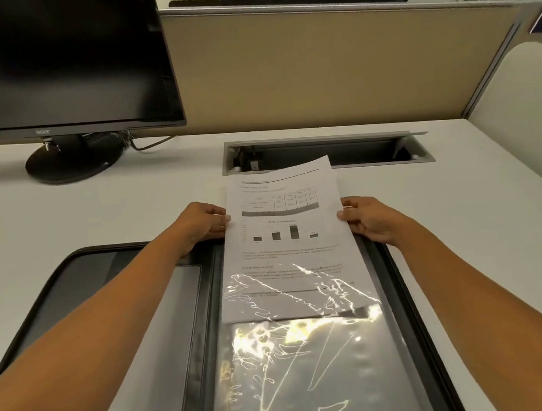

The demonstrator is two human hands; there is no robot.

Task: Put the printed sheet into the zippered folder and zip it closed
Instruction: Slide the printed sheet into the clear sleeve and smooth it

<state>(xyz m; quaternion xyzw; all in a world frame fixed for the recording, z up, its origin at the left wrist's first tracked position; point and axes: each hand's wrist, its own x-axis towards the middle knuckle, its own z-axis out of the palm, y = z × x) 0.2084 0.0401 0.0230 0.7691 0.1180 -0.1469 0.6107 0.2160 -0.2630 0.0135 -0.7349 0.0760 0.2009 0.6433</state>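
The black zippered folder [71,274] lies open flat on the white desk in front of me. On its right half sits a shiny clear plastic sleeve [298,361]. The printed sheet [286,223], with a table and a bar chart, has its lower part inside the sleeve and its upper part sticking out past the folder's far edge. My left hand [203,225] pinches the sheet's left edge. My right hand [368,220] pinches its right edge.
A dark monitor [57,63] on a round black stand [71,160] is at the back left. A recessed cable tray [327,153] with its lid raised lies just beyond the sheet. A beige partition [332,67] closes off the back of the desk [130,202].
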